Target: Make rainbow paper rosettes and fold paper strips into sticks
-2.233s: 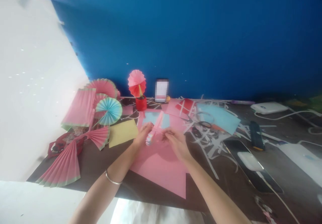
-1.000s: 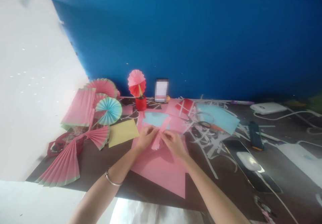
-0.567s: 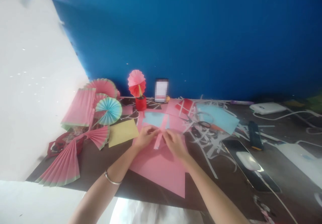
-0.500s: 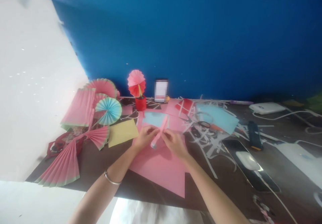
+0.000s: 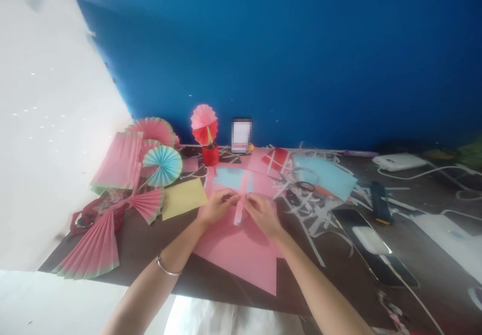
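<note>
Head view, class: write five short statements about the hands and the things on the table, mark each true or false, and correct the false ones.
1. The left hand and the right hand both have their fingertips on the narrow pink strip. True.
2. The silver bracelet is on the right arm. False: the silver bracelet is on the left arm.
3. The yellow paper lies left of the large pink sheet. True.
4. The red pot lies tipped over. False: the red pot stands upright.
5. White paper strips lie tangled to the right of both hands. True.
</note>
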The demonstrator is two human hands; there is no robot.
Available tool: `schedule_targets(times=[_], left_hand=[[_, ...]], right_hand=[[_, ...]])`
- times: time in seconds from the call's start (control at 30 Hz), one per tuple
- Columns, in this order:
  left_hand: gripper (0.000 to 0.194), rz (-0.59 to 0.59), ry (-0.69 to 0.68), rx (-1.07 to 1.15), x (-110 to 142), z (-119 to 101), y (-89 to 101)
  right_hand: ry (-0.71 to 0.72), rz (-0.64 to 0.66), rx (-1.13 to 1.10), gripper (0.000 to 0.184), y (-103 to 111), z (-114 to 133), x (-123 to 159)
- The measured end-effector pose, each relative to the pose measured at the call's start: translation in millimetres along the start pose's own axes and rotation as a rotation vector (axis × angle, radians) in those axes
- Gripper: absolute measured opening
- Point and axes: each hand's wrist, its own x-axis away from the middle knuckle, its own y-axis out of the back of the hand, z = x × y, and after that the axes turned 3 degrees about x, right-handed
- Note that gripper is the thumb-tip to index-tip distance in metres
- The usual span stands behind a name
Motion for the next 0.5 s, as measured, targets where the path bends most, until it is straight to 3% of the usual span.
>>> schedule_targets(times=[0.3, 0.5], left_hand=[[0.030, -0.070, 0.018, -0.136, 1.4, 4.6, -3.2], [0.030, -0.100, 0.025, -0.183, 0.1, 4.6, -6.0]], right_hand=[[-0.022, 0.080, 0.053, 0.036, 0.5, -4.9, -3.2], [0.016, 0.057, 0.107, 0.036, -0.1, -4.1, -3.9]])
